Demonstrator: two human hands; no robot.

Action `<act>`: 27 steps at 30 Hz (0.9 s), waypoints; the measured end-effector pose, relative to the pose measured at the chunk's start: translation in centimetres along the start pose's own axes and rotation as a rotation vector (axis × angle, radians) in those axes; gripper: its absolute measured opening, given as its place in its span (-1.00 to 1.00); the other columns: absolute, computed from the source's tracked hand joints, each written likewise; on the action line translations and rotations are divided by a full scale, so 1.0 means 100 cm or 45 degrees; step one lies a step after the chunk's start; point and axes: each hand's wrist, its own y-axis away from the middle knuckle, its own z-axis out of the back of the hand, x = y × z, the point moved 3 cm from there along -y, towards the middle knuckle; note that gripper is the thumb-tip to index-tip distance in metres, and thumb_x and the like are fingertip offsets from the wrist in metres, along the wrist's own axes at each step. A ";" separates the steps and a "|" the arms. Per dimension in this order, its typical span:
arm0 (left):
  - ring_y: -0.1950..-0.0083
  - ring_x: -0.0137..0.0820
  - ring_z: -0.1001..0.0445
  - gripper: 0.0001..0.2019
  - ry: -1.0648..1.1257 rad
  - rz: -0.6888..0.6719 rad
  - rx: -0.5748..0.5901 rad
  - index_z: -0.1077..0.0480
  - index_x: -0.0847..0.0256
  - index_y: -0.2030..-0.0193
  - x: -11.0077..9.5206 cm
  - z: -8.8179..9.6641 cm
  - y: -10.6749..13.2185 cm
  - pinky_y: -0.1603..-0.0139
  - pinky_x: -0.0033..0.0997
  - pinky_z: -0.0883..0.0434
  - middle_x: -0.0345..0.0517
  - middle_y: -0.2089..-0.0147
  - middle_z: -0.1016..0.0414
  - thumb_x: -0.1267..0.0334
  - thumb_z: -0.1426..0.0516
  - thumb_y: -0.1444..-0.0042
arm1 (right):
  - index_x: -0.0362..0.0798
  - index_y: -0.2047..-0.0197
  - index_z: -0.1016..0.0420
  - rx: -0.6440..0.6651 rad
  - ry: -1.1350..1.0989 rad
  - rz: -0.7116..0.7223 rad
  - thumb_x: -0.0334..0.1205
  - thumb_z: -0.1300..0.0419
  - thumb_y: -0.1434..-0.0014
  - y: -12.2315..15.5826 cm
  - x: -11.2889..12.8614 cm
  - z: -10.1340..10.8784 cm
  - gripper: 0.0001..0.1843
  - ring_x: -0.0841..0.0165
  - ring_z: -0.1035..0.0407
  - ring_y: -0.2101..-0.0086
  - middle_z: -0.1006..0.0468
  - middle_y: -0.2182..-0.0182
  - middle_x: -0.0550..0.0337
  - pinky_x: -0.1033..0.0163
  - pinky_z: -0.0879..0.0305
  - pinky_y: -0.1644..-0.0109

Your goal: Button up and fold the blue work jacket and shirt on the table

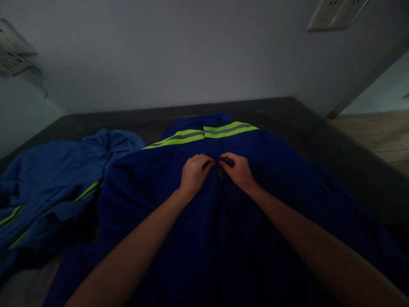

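A dark blue work shirt (277,179) with yellow-green and grey reflective stripes across its upper part lies spread flat in front of me. My left hand (194,172) and my right hand (238,170) meet at the shirt's centre front, just below the stripes. Both hands have their fingers curled and pinch the fabric edges where a small button (220,172) shows between them.
A second blue garment (51,179) with reflective stripes lies crumpled to the left. Both rest on a dark surface (319,128) against a white wall. Wall sockets (335,13) sit at the upper right; wooden flooring (380,132) shows to the right.
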 end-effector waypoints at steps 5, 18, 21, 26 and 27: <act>0.17 -0.34 -0.47 -0.92 0.018 0.018 -0.017 -0.48 0.18 0.29 0.000 0.000 0.000 0.12 -0.36 -0.36 -0.15 0.25 -0.56 0.34 -0.13 -0.16 | -0.04 0.27 -0.55 0.028 -0.037 0.001 -0.32 -0.17 -0.07 0.000 0.001 0.000 -0.84 0.25 -0.49 0.25 -0.62 0.29 0.13 0.18 -0.36 0.13; 0.19 -0.34 -0.48 -0.92 0.100 0.047 -0.069 -0.48 0.19 0.30 0.004 -0.001 -0.001 0.11 -0.35 -0.37 -0.15 0.26 -0.57 0.37 -0.15 -0.14 | -0.09 0.33 -0.59 -0.001 -0.272 -0.093 -0.09 0.01 -0.24 -0.001 0.001 0.004 -0.61 0.25 -0.47 0.25 -0.61 0.40 0.12 0.23 -0.33 0.15; 0.18 -0.34 -0.48 -0.92 0.110 0.045 -0.076 -0.48 0.19 0.30 0.002 0.000 -0.001 0.09 -0.34 -0.37 -0.15 0.26 -0.57 0.37 -0.15 -0.14 | -0.09 0.33 -0.58 0.061 -0.340 -0.093 -0.11 -0.06 -0.19 -0.004 -0.001 0.004 -0.68 0.27 -0.46 0.24 -0.61 0.36 0.13 0.24 -0.32 0.13; 0.19 -0.32 -0.48 -0.91 0.098 0.025 -0.071 -0.49 0.19 0.30 -0.001 0.002 -0.005 0.11 -0.33 -0.36 -0.13 0.27 -0.56 0.36 -0.14 -0.14 | -0.07 0.33 -0.57 0.193 -0.517 -0.278 -0.13 -0.07 -0.17 -0.009 -0.005 0.008 -0.72 0.37 -0.42 0.39 -0.54 0.47 0.19 0.31 -0.31 0.30; 0.19 -0.32 -0.48 -0.91 0.089 0.017 -0.068 -0.49 0.19 0.30 -0.002 0.003 -0.007 0.11 -0.33 -0.36 -0.13 0.27 -0.56 0.36 -0.13 -0.14 | -0.07 0.31 -0.57 0.240 -0.574 -0.354 -0.12 -0.05 -0.18 -0.009 -0.006 0.009 -0.70 0.40 -0.40 0.45 -0.51 0.50 0.21 0.32 -0.29 0.37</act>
